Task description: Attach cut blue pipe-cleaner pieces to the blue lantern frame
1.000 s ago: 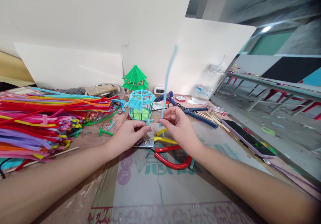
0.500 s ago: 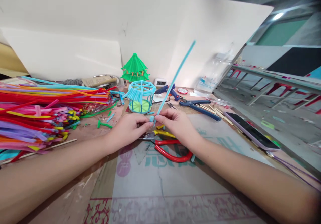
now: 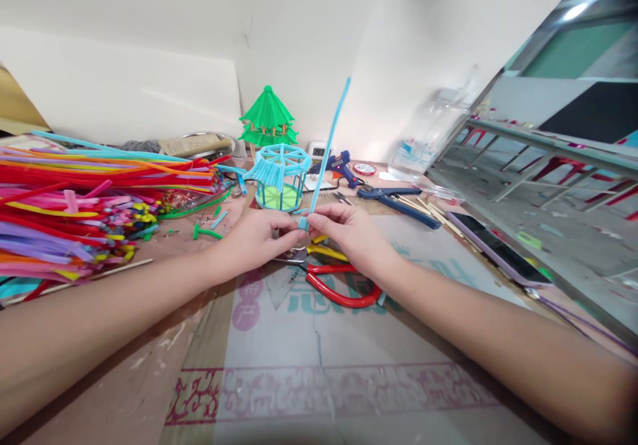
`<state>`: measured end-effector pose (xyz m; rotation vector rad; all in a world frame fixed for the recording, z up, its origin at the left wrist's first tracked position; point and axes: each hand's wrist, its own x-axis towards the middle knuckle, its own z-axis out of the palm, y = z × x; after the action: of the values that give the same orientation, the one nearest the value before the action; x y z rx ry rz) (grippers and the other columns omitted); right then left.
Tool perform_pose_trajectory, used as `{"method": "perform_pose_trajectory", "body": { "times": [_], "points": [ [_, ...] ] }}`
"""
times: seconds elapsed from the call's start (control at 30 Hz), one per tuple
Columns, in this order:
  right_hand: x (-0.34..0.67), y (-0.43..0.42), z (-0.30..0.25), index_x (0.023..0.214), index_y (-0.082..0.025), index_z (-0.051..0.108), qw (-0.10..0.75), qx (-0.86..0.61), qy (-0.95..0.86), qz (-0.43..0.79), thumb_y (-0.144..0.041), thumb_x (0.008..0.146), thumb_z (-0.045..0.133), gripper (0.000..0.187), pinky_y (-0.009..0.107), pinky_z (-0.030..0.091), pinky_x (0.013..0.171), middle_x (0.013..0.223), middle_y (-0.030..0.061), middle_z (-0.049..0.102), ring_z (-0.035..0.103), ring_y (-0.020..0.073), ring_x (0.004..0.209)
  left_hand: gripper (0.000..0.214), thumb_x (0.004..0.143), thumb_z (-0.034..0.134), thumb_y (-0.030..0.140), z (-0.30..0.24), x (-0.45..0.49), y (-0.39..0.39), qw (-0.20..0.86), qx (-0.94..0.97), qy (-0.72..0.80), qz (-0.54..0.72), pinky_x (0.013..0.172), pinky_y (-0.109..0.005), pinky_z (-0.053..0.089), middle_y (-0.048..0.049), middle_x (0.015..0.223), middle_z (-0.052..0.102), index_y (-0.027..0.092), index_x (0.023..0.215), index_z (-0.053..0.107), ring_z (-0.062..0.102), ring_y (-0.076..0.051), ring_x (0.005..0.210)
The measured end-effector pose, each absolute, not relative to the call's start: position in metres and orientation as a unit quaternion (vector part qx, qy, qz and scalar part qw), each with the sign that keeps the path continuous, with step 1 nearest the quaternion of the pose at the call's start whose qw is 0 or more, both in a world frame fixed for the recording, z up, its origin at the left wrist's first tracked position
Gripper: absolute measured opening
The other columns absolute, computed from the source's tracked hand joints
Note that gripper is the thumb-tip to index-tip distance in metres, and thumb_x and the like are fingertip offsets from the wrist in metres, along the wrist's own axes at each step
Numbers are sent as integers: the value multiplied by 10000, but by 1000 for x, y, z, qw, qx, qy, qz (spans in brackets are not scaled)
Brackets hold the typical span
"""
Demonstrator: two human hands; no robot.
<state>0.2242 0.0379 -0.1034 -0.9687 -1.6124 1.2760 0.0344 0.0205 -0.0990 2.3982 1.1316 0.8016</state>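
Note:
A light blue pipe cleaner (image 3: 326, 153) rises from my fingertips, its lower end bent into a small folded bundle. My left hand (image 3: 266, 236) pinches that bundle from the left. From the right, my right hand (image 3: 346, 232) grips the pipe cleaner between thumb and fingers, close against the left fingertips. Red-handled scissors (image 3: 343, 299) lie beneath the hands, with a yellow-handled tool (image 3: 326, 252) partly hidden beside them. Just beyond stands a light blue pipe-cleaner pavilion frame (image 3: 282, 179) with a green floor. Behind it is a green tiered roof (image 3: 269, 116).
Bundles of coloured pipe cleaners (image 3: 90, 212) cover the left side. Behind and to the right are a glue gun (image 3: 341, 166), blue-handled pliers (image 3: 399, 204), wooden sticks (image 3: 423, 209), a phone (image 3: 498, 249) and a clear plastic bottle (image 3: 423, 136). A white board (image 3: 174, 86) stands behind.
The free length of the pipe cleaner has swung leftward and stands more upright. Both hands stay pinched together at its folded end. The camera view has tilted slightly.

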Motion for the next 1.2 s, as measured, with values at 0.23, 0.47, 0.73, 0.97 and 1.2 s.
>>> {"method": "perform_pose_trajectory", "body": {
  "times": [0.23,0.47,0.73,0.97,1.2],
  "points": [
    [222,37,-102,734,-158,664,392,-412,-677,468,-407,707,723,257,254,454,613,662,-11,629,553,112,611,325,898,493,369,-101,34,23,190,850,401,284,596,-218,373,10,651,614,150,729,664,543,-125,634],
    [224,37,-103,707,-164,618,418,-415,-655,473,-424,721,709,276,261,466,644,651,-12,608,572,118,627,458,935,415,470,-103,33,23,222,796,471,308,592,-236,395,-9,682,669,148,764,692,584,-144,632],
    [226,38,-104,708,-159,635,420,-400,-660,477,-418,728,715,272,250,442,623,632,-14,607,550,106,605,212,881,592,362,-106,33,27,120,856,381,330,746,-261,399,-1,850,685,195,894,721,596,-151,811],
    [224,38,-104,714,-154,657,403,-379,-662,506,-424,730,719,277,240,451,614,629,-11,623,553,95,589,171,860,641,334,-110,31,28,83,870,363,322,714,-274,368,9,774,656,195,793,713,579,-143,771],
    [224,36,-105,731,-154,653,388,-394,-680,481,-424,744,710,276,229,446,587,623,-17,612,549,92,580,190,866,636,327,-111,31,28,66,878,345,325,713,-283,389,-17,801,693,183,785,729,603,-154,771]
  ]
}}
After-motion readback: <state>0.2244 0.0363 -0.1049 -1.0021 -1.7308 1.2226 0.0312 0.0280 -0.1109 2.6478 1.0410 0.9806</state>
